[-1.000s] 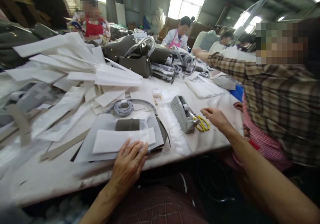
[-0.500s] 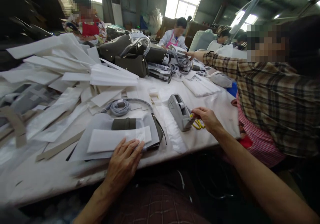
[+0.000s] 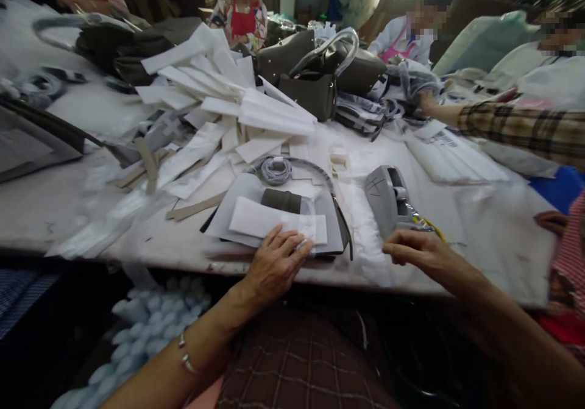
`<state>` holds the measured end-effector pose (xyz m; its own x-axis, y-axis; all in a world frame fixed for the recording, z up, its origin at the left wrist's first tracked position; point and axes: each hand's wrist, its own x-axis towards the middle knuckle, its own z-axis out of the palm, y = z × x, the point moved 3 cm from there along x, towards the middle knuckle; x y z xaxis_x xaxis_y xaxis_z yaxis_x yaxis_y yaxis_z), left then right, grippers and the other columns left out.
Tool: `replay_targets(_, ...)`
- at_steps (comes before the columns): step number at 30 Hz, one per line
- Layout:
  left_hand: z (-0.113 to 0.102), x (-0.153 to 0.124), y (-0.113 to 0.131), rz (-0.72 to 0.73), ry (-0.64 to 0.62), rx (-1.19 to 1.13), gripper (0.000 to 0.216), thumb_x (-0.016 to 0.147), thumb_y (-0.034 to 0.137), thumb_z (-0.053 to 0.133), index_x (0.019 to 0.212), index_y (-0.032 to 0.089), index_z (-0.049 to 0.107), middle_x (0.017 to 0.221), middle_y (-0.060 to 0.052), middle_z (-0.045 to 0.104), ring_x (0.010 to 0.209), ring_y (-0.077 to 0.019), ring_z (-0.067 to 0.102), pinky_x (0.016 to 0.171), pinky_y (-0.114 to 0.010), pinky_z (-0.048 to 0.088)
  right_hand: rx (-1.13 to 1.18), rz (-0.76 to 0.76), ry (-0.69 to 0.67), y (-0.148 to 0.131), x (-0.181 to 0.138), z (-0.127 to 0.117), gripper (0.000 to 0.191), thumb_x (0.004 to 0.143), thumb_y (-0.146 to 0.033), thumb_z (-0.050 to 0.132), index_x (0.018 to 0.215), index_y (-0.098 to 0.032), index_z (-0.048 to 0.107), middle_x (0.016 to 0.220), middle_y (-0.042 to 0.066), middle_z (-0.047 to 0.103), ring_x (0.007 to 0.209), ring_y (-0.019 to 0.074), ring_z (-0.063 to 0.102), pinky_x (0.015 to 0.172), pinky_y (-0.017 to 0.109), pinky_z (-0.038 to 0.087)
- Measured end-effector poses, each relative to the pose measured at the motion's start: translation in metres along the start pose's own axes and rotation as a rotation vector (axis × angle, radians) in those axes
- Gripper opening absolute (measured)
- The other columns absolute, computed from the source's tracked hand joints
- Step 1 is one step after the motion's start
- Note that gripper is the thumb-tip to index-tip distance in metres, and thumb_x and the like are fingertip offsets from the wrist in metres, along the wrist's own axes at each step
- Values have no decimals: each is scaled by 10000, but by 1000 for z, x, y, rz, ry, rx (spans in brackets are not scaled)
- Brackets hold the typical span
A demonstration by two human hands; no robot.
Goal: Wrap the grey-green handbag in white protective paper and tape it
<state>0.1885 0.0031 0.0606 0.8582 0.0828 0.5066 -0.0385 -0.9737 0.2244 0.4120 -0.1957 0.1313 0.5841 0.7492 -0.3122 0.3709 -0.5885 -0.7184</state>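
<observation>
My left hand (image 3: 282, 261) lies with fingers spread on a white foam strip (image 3: 256, 217), pressing its right part. Under that strip is a translucent grey sheet (image 3: 228, 229) wrapped over a dark olive handbag, whose flap (image 3: 282, 200) shows above the strip. A coiled, plastic-wrapped strap (image 3: 276, 170) rests behind the bag. My right hand (image 3: 418, 252) is held in a pinch just in front of a grey tape dispenser (image 3: 382, 200). Whatever sits between its thumb and finger is too small or clear to make out. Yellow-handled snips (image 3: 432, 227) lie partly hidden beside the dispenser.
A heap of white foam strips (image 3: 269, 113) covers the back left, with olive handbags (image 3: 315, 95) behind it. White plastic bags (image 3: 457, 153) are stacked at the right, where a co-worker's plaid sleeve (image 3: 498, 125) reaches in. The table's front edge (image 3: 183, 253) runs before me.
My view has swung left. My right hand has come away from the tape dispenser's front, toward me and the handbag, still pinched. My left hand stays on the foam strip.
</observation>
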Motion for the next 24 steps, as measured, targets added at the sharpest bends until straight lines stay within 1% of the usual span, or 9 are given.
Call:
replay_targets(2,1,-1,0,-9,-21,-4,365,937,190,526,1294,220,589,1213,-69,662,1189,-206,569,1162,-460,338,-62,-104,-244,-47,17,23,261,797,-434,623,715,-197,697,654,21,650,626,165,563,598,267,438)
replay_targets(3,2,-2,-1,-11,-31,-6,379,933,186,527,1307,222,581,1223,-71,655,1197,-208,564,1164,-464,336,-101,-166,-332,-69,27,33,229,809,-391,610,725,-198,699,654,7,648,617,151,553,587,254,426)
replay_targets(6,3,-3,-1,-13,-43,-15,424,917,163,526,1335,225,560,1247,-76,634,1202,-217,555,1161,-476,339,-333,-309,-493,-115,63,61,147,787,-291,622,698,-206,703,572,-37,606,531,112,496,507,230,355)
replay_targets(9,3,-3,-1,-30,-52,-32,421,908,160,527,1319,239,575,1240,-74,622,1184,-216,556,1164,-471,336,-626,-420,-561,-137,95,82,78,704,-211,691,628,-222,704,508,-55,576,477,93,466,476,231,306)
replay_targets(12,2,-2,-1,-48,-57,-41,429,891,150,530,1307,240,582,1224,-79,617,1167,-214,559,1164,-463,338,-825,-455,-620,-146,116,102,106,607,-188,765,548,-231,688,457,-63,541,431,89,438,468,241,293)
replay_targets(15,1,-1,-1,-47,-60,-42,458,862,130,540,1309,228,574,1194,-84,625,1139,-216,566,1154,-460,352,-929,-491,-591,-151,126,120,261,486,-174,846,420,-219,598,367,-71,437,432,106,460,521,255,341)
replay_targets(18,2,-1,-1,-42,-62,-43,469,854,131,546,1313,225,562,1191,-86,628,1135,-218,564,1147,-455,359,-1012,-539,-516,-153,136,132,437,386,-148,909,354,-205,477,352,-57,405,591,187,598,665,315,410)
replay_targets(21,4,-1,-2,-43,-48,-43,435,865,140,543,1290,227,572,1187,-84,628,1132,-217,563,1146,-453,354,-1091,-555,-458,-153,151,126,504,380,-220,960,378,-188,457,454,3,534,800,276,665,796,384,411)
replay_targets(24,4,-2,-2,-41,-40,-49,442,866,140,544,1298,230,564,1177,-80,629,1147,-223,555,1153,-456,338,-1174,-590,-262,-158,159,101,397,463,-282,967,517,-169,590,695,83,685,928,327,663,858,413,406)
